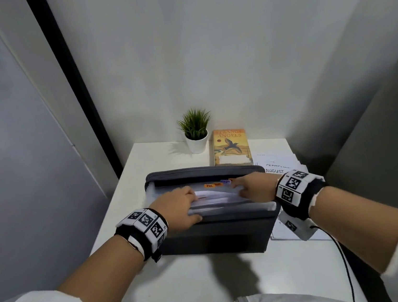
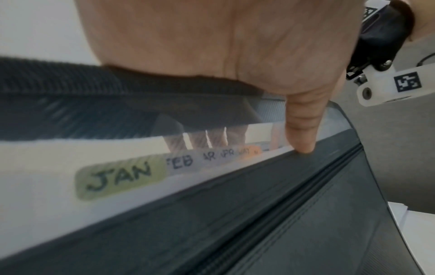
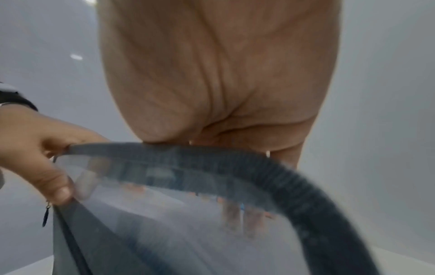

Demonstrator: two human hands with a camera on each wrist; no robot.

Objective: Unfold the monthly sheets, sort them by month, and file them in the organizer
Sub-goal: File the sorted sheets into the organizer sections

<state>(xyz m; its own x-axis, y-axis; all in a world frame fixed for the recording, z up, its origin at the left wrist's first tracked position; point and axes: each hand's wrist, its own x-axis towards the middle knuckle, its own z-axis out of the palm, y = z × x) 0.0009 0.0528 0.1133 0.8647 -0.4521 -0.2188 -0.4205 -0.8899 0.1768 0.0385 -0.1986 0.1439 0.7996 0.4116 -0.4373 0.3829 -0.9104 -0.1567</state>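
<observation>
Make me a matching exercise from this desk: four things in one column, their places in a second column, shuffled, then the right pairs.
Things
1. plant
2. book
3. organizer
4. loose sheets

Places
A. right of the organizer, far side
B. under both hands, middle of the desk
C. back of the desk, left of the book
D. lying flat just behind the organizer

Pairs: 1-C, 2-D, 3-B, 4-A
</observation>
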